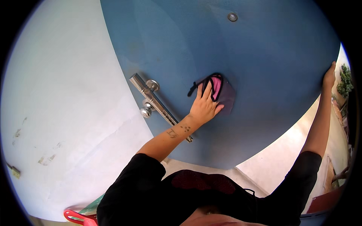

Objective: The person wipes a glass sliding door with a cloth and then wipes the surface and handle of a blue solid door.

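Observation:
Before me stands a blue door (268, 84) with a long metal pull handle (158, 103), a round metal knob (146, 110) and a peephole (232, 17). My left hand (204, 106) presses a pink cloth with black edging (217, 86) against the door's face, to the right of the handle. Its fingers lie over the cloth, and part of the black edging loops around them. My left forearm covers the lower part of the handle. At the far right, my right hand (329, 76) holds the door's outer edge; the fingertips are partly hidden.
A white wall (70, 84) with scuffed patches runs along the left. Low at the left is a red plastic handle (80, 217), partly behind my sleeve. Beyond the door's right edge are a green plant (344, 80) and a pale floor (271, 158).

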Tool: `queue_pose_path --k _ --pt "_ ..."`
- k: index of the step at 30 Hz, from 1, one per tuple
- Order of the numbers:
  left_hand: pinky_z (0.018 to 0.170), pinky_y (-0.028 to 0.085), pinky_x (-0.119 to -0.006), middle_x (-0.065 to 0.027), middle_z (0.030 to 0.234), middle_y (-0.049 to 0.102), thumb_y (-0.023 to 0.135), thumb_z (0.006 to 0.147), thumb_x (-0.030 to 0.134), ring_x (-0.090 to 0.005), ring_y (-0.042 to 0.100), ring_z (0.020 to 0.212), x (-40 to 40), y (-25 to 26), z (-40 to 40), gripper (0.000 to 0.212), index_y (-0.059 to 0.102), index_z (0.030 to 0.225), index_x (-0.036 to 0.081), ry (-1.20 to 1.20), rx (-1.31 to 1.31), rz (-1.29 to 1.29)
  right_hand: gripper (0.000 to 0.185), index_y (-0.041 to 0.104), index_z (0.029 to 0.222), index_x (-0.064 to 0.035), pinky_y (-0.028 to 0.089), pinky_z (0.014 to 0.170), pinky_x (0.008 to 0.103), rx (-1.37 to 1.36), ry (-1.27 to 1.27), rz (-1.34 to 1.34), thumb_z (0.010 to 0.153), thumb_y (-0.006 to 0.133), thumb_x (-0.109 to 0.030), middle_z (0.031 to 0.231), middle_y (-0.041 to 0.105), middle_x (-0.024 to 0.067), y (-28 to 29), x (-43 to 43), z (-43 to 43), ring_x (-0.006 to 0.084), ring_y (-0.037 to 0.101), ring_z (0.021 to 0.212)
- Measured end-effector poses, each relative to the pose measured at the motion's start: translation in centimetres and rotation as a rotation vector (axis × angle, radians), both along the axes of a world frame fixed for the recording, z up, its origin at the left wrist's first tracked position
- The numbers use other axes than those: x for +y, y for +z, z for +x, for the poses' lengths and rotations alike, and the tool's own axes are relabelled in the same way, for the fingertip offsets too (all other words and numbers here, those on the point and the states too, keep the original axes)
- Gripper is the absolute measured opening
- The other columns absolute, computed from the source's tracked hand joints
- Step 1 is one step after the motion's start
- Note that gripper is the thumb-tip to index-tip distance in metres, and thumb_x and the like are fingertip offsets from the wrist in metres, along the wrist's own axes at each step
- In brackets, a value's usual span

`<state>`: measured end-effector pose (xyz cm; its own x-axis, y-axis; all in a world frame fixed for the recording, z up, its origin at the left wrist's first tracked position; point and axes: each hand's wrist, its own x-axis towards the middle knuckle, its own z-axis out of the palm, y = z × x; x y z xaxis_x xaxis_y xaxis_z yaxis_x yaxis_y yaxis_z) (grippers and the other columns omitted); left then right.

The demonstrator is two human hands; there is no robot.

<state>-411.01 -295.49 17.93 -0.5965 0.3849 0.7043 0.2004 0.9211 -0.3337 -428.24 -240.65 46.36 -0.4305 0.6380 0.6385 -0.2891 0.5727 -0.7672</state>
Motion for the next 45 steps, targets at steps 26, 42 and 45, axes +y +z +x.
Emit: queue_pose_path --k 26,42,45 --pt "0.114 0.030 -0.069 -0.0199 0.142 0.054 0.065 0.092 0.055 -0.0414 0.040 0.144 21.3 5.0 -4.2 0.056 0.066 0.122 0.008 -0.290 0.188 -0.183 0.080 0.064 0.128 0.0061 0.048 0.105 0.0443 0.150 0.135 0.267 0.105 0.035 -0.065 0.123 0.068 0.0296 -0.8 0.3 3.4 0.0421 0.065 0.119" --pt "0.113 0.031 -0.063 -0.0238 0.159 0.038 0.067 0.089 0.046 -0.0362 0.027 0.154 39.4 30.0 -9.1 0.073 0.053 0.145 0.002 -0.409 0.742 -0.054 0.055 0.060 0.130 -0.0019 0.051 0.095 0.0365 0.217 0.810 0.093 0.105 0.051 -0.050 0.112 0.064 0.0125 -3.4 6.8 8.3 0.0212 0.061 0.109" --pt "0.113 0.031 -0.064 -0.0217 0.157 0.042 0.065 0.089 0.043 -0.0332 0.029 0.152 43.2 27.5 -10.5 0.068 0.054 0.143 0.002 -0.447 0.813 0.013 0.051 0.061 0.131 -0.0030 0.051 0.094 0.0354 0.277 0.599 0.160 0.103 0.055 -0.046 0.114 0.064 0.0106 -3.2 8.1 12.1 0.0201 0.061 0.110"
